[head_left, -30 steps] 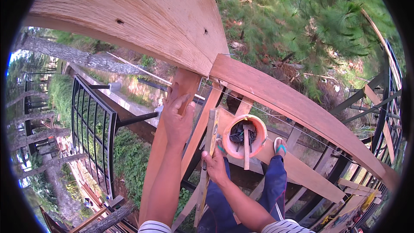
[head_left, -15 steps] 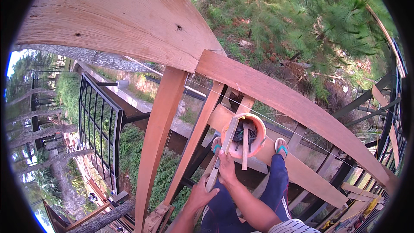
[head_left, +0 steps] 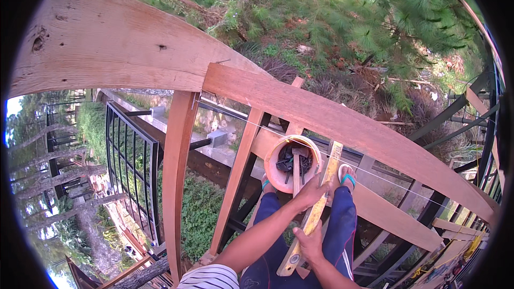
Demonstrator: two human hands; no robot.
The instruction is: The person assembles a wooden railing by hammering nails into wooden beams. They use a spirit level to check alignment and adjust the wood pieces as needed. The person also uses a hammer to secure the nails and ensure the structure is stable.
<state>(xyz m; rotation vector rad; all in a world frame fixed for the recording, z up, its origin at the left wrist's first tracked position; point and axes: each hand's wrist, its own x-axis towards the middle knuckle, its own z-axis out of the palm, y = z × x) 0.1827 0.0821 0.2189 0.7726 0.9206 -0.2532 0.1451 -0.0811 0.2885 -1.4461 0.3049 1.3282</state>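
A long yellow spirit level (head_left: 317, 213) slants across in front of me, its lower end between my legs. My left hand (head_left: 311, 191) reaches over from the left and is closed around its upper part. Lower down, my right hand (head_left: 310, 241) grips it near the bubble vial. Just left of the level's upper end stands a round, pale orange bucket (head_left: 271, 167). Inside it lie dark small pieces that I cannot make out and a hammer (head_left: 296, 175) with a wooden handle propped toward me.
Long wooden beams (head_left: 321, 104) cross ahead, with a thin white string (head_left: 385, 177) stretched over the gap. My sandalled feet (head_left: 347, 174) stand on a plank beside the bucket. Plants and ground show far below between the timbers. A black metal grille (head_left: 131, 166) stands at the left.
The spirit level has moved from the bucket's left side to its right, and its yellow face now shows. My left hand now holds the upper part, my right the lower. The view has shifted.
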